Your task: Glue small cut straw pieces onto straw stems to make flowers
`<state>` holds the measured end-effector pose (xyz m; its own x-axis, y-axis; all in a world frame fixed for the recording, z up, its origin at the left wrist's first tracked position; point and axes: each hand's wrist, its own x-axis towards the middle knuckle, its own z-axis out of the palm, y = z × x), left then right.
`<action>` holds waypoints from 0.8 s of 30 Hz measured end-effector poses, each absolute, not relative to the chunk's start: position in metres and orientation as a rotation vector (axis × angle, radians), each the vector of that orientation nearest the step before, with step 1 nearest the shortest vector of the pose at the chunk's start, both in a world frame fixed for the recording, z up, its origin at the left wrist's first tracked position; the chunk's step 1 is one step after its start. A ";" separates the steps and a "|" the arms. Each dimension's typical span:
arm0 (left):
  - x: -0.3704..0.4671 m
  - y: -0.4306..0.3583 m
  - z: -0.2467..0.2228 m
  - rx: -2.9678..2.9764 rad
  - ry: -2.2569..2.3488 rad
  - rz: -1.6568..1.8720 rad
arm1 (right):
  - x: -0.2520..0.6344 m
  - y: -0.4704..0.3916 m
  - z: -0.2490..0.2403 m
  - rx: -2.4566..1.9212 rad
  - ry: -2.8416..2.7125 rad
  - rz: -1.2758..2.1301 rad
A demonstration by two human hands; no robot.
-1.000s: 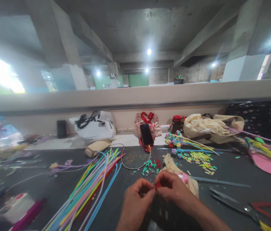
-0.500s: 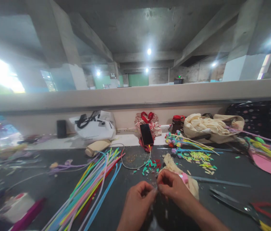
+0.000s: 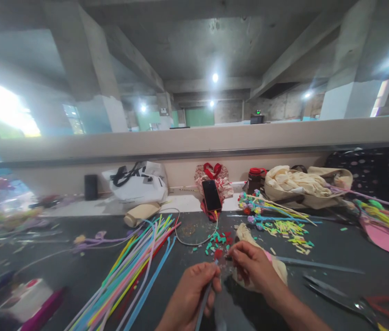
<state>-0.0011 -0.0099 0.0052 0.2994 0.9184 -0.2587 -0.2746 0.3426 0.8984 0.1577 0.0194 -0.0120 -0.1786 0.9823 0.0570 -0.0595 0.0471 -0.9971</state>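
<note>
My left hand (image 3: 196,292) is closed round a thin grey-blue strip (image 3: 204,301) that runs down toward the bottom edge; the strip's tip shows above the fingertips. Close by on the right, my right hand (image 3: 254,266) has its thumb and fingers pinched together, and whatever lies between them is too small to make out. Beneath the right hand lies a cream cloth (image 3: 246,234) with a pink patch. Small green pieces (image 3: 217,241) and red pieces (image 3: 228,236) are scattered just beyond both hands. A bundle of coloured strips (image 3: 135,271) lies left of my left hand.
Large scissors (image 3: 339,296) lie at the right, below a long blue strip (image 3: 322,264). Yellow pieces (image 3: 289,230) and flower-tipped stems (image 3: 254,207) are farther back. A phone (image 3: 211,195) with a cable leans at the back, between a white bag (image 3: 139,184) and a dark bottle (image 3: 255,181).
The hands have moved a little apart, the right one slightly up and to the right. The grey-blue strip now shows clearly in my left hand, and a red piece shows above its fingertips.
</note>
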 end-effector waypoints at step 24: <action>0.003 -0.007 -0.011 0.933 0.757 0.778 | 0.155 0.004 0.000 -0.880 -1.419 1.522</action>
<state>0.0034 -0.0067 -0.0110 0.5046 0.8350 -0.2192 -0.2412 0.3801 0.8929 0.1552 0.0042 0.0001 -0.3870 0.9204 0.0557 -0.1199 0.0097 -0.9927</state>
